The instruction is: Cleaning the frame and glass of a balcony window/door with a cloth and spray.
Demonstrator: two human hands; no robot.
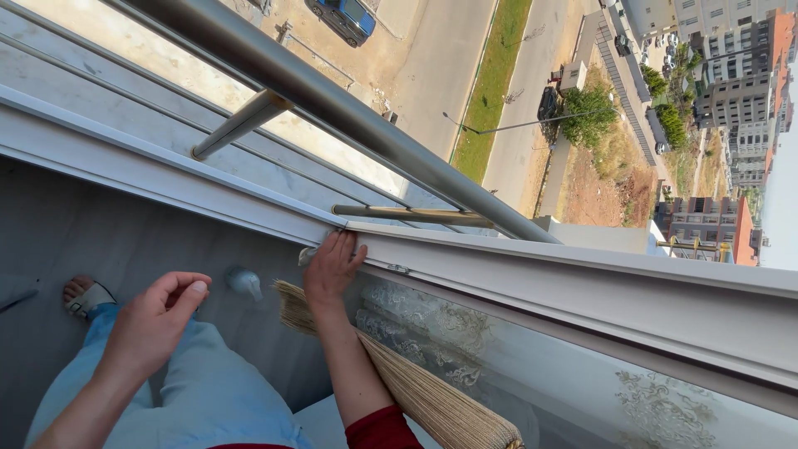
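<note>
Nearest the camera, the left hand is held over the pale blue trousers, its grip loosely curled and empty. Further out, the right hand is pressed on the white balcony ledge, fingers together over a small crumpled cloth. A straw broom is propped beneath the forearm against the frosted patterned glass. Above, a steel handrail is seen.

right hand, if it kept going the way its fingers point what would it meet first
The right hand already has its fingertips against the white frame of the balcony edge, so that comes first. Beyond it lies the round metal railing, though depth is hard to judge.
</note>
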